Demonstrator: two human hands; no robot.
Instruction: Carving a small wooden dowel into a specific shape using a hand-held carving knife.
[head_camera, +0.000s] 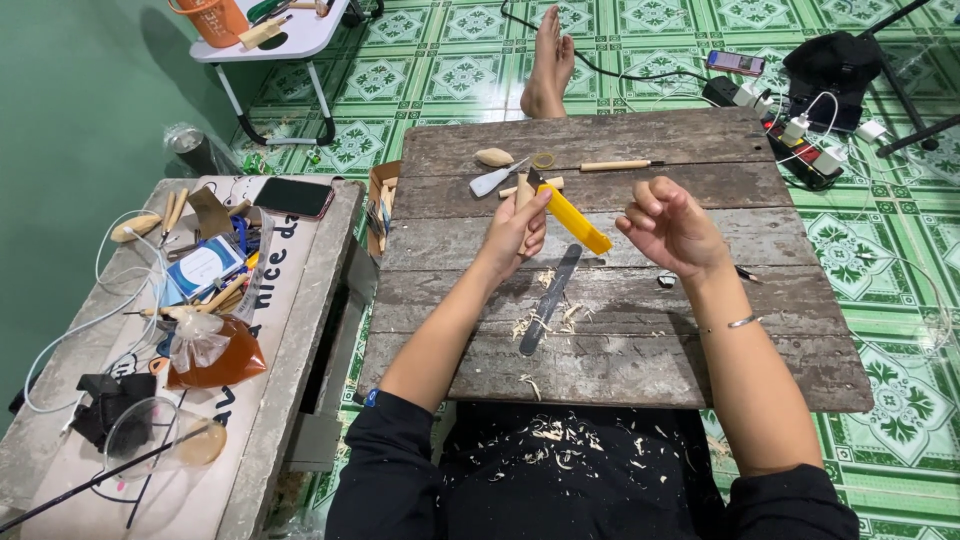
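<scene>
Weathered plank table (700, 190): left hand (515, 232) is gripping wood piece (524, 190) plus yellow utility knife (573, 218), right hand (670, 225) is hovering loosely curled, empty; best cutting shallow, away from fingers.

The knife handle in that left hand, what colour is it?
Bright yellow knife handle, seen clearest in the head view.

Bright, even indoor light, soft shadows under the hands (600, 230), sharp focus, slight wide-angle bending at edges.
</scene>
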